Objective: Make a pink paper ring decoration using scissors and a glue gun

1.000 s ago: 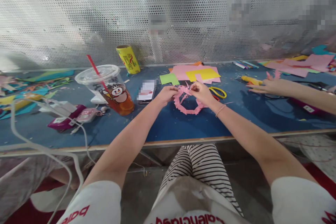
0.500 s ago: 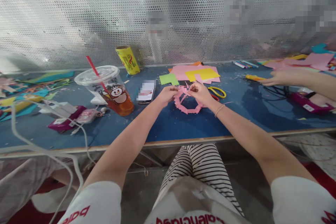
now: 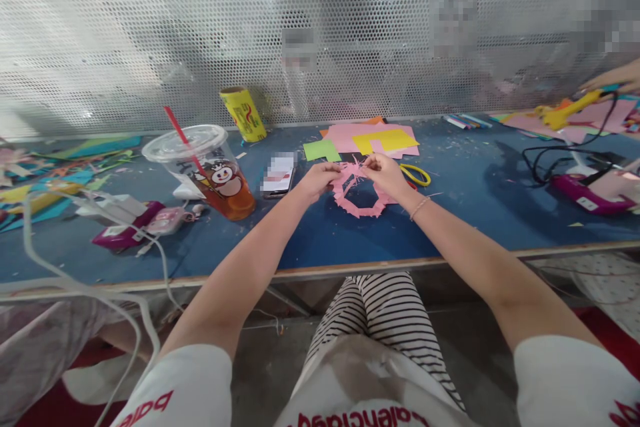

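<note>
A pink paper ring (image 3: 361, 211) with jagged, folded edges is held up just over the blue table (image 3: 320, 240). My left hand (image 3: 323, 180) pinches its upper left side between thumb and fingers. At the upper right, my right hand (image 3: 384, 173) is closed on the same ring, and thin fringe-like strips of pink paper stand up between the two hands. Right behind my right hand lie scissors with yellow handles (image 3: 417, 175), partly covered by it. Pink paper sheets (image 3: 345, 137), a yellow sheet (image 3: 387, 142) and a green piece (image 3: 323, 150) lie beyond the ring.
Left of my hands are a phone (image 3: 280, 173), a lidded drink cup (image 3: 220, 177) with a red straw and a yellow can (image 3: 243, 113). Purple power strips (image 3: 127, 223) with cables sit on both sides. At far right, another person's hand (image 3: 615, 77) is near a yellow glue gun (image 3: 570, 110).
My hands stay on the ring, the right one shifting slightly, and more of the fringed strips show. The other person's hand has moved back and right, with the yellow glue gun lifted.
</note>
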Tool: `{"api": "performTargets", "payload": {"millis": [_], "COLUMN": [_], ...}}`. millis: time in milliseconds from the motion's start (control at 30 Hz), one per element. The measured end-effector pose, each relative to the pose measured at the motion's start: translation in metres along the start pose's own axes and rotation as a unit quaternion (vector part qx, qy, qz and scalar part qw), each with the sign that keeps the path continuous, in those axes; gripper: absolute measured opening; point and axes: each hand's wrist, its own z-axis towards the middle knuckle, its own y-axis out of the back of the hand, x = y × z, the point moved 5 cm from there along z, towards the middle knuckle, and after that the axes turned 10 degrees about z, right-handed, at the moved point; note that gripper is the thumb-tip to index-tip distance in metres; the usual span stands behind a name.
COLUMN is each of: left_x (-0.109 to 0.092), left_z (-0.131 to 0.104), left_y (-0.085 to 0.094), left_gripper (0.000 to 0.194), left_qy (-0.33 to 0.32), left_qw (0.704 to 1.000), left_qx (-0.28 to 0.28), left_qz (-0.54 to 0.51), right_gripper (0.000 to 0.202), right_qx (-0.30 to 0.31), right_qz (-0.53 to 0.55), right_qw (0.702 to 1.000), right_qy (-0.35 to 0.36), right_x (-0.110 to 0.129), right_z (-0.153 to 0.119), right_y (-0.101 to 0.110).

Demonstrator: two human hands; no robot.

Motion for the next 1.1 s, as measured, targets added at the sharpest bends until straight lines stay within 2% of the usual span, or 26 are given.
{"api": "performTargets", "payload": {"millis": [200,400,567,800,1100], "left_x": [-0.001,-0.002,-0.005,-0.006,-0.004], "left_z": [-0.001,-0.002,-0.004,-0.004,-0.002], "left_y": [-0.002,-0.005,-0.005,-0.004,-0.003], "left_gripper": [0.012,0.015,0.020,0.018,0.016], "left_qy": [0.010,-0.016,-0.046,-0.045,-0.057], "left_qw": [1.000,0.999,0.998,0.999,0.998], "left_qx": [0.021,0.035,0.023,0.016,-0.002], "left_qz": [-0.018,-0.009,0.023,0.016,0.026], "right_gripper": [0.011,0.011,0.011,0.010,0.008], "right_qx": [0.008,0.003,-0.001,-0.003,0.009], "right_qz": [-0.012,-0.023,-0.021,-0.007,-0.047], "right_qw": [1.000,1.000,0.999,0.999,0.997], "right_qy": [0.007,0.016,0.028,0.041,0.067], "right_x": [0.005,0.010,0.011,0.015,0.024], "right_z": [-0.002,-0.005,-0.004,-0.005,-0.010], "right_y": [-0.002,-0.003,-0.002,-0.001,-0.005]}}
